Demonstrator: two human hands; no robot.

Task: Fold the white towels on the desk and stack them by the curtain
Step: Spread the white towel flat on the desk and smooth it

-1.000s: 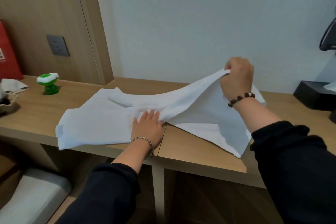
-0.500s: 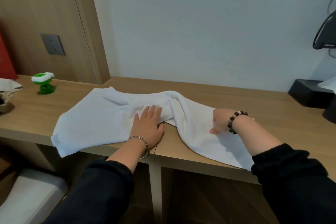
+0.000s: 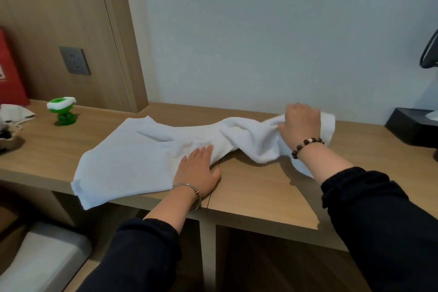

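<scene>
Two hands work a white towel (image 3: 132,156) stretched left to right across the desk (image 3: 260,197): the left hand (image 3: 196,173) presses flat, fingers straight, at its middle; the right hand (image 3: 301,123) clutches the bunched right end, apparently a corner.

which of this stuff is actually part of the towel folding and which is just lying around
Part of the job: white towel; left hand pressing it flat; right hand gripping its bunched end; desk.
Just lying about: green gadget; black box; red bag; wall socket.
</scene>
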